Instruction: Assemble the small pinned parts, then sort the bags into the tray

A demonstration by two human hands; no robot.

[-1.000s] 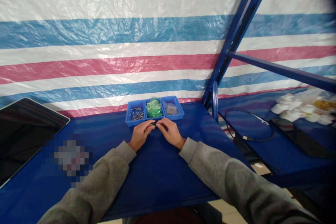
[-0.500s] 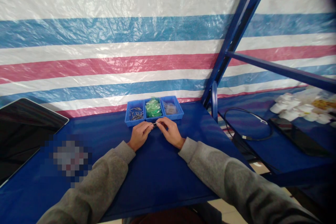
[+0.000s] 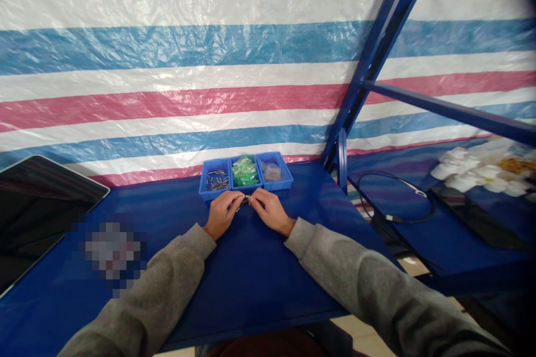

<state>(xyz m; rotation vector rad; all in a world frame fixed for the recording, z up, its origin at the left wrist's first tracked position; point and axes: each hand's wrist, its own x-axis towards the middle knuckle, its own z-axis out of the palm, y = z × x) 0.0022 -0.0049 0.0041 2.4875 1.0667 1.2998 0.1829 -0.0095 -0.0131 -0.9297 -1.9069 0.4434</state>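
My left hand [image 3: 221,213] and my right hand [image 3: 270,211] meet fingertip to fingertip on the blue table [image 3: 251,268], pinching a small dark metal piece [image 3: 245,199] between them. Just beyond the fingers stand three small blue bins in a row. The left bin [image 3: 215,179] holds several small metal pins. Green plastic parts fill the middle bin [image 3: 245,172]. In the right bin [image 3: 274,172] lie small clear bits, too small to make out. Grey sleeves cover both my arms.
A dark tablet [image 3: 37,206] lies at the table's left edge. A blue metal frame post [image 3: 368,61] rises at the right. Beyond it, a second blue surface carries a black cable [image 3: 393,201], a dark flat device [image 3: 477,217] and white pieces [image 3: 464,173]. A striped tarp hangs behind.
Both hands have stayed in front of the bins with only slight finger movement around the small metal piece; the fingertips sit a little closer together now.
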